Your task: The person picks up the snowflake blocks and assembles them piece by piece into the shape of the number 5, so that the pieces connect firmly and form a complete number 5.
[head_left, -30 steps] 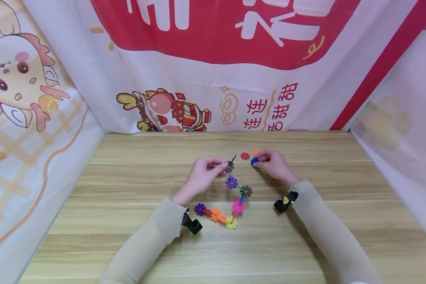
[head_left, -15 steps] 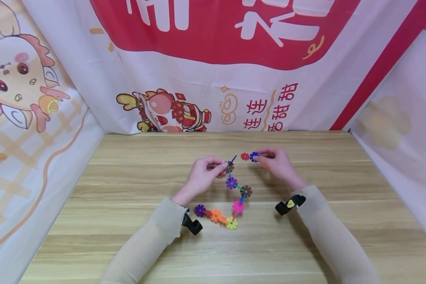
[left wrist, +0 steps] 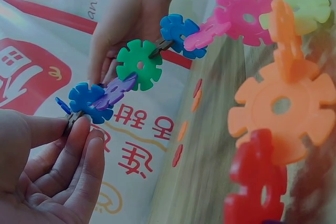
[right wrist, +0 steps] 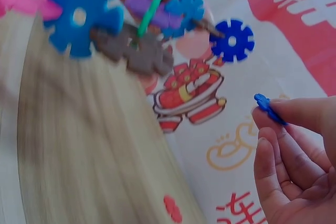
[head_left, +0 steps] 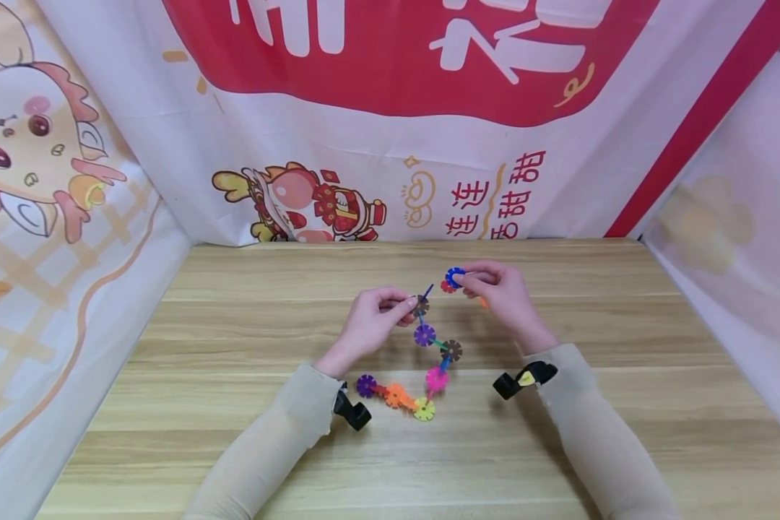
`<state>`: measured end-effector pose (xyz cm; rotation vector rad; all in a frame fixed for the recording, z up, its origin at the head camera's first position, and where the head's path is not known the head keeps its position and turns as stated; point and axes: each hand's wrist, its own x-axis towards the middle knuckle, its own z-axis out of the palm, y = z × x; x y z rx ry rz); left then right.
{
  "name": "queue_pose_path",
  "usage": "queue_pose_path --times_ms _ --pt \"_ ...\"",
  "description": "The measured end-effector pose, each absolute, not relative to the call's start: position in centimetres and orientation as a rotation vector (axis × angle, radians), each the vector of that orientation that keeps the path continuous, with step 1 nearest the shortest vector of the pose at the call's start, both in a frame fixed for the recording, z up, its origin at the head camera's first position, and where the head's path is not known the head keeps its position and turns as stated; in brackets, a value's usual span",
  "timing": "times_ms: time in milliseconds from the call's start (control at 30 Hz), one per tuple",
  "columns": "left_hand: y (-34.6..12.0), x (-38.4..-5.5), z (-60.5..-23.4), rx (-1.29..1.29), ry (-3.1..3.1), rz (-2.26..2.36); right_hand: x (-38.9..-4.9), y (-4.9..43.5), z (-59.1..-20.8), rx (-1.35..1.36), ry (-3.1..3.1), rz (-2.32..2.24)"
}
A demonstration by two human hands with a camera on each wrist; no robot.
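My left hand (head_left: 380,318) pinches a brown snowflake disc (head_left: 419,305) near the upper end of a chain of notched plastic discs. A dark blue disc (right wrist: 231,41) forms that end, joined to the brown one. From there the chain bends through a purple disc (head_left: 425,335), another brown disc (head_left: 451,351), a pink disc (head_left: 437,379), a yellow disc (head_left: 424,409) and an orange disc (left wrist: 286,111). Between thumb and fingers, my right hand (head_left: 503,292) holds a loose blue disc (head_left: 455,277), apart from the chain.
A red disc (head_left: 448,287) lies on the wooden table (head_left: 266,448), partly covered by the held blue one in the head view. An orange disc (head_left: 484,303) shows beside my right hand. Printed cloth (head_left: 286,123) hangs behind the table.
My right hand has raised the blue disc and carried it left, across the loose red disc. The left hand and the chain have stayed nearly still.
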<state>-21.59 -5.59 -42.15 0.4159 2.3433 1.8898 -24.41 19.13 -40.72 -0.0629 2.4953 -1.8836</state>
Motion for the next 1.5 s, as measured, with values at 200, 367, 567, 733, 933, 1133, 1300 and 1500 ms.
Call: queue_pose_path --times_ms 200,367,567,733,933,1133,1300,1500 --pt "-5.6 -21.6 -42.1 0.417 2.350 1.881 -24.3 17.7 -40.1 -0.086 2.452 -1.986" --pt "-5.6 -21.6 -42.0 0.427 2.363 1.866 -24.1 16.7 -39.8 -0.086 2.440 -2.047" --pt "-5.5 -21.6 -42.0 0.424 2.349 1.880 -24.0 16.1 -39.8 -0.061 2.440 -2.050" --pt "-5.6 -21.5 -42.0 0.430 2.343 1.882 -24.1 16.0 -40.0 -0.062 2.436 -2.041" --pt "-5.5 -21.6 -42.0 0.435 2.336 1.894 -24.2 16.0 -40.2 -0.124 2.435 -2.056" --pt "-5.4 -21.6 -42.1 0.438 2.313 1.939 -24.2 15.9 -40.5 -0.173 2.441 -2.050" --pt "-5.2 -21.5 -42.0 0.412 2.330 1.950 -24.2 15.8 -40.6 -0.183 2.446 -2.048" --pt "-5.3 -21.5 -42.0 0.416 2.368 1.949 -24.2 15.5 -40.5 -0.163 2.446 -2.059"
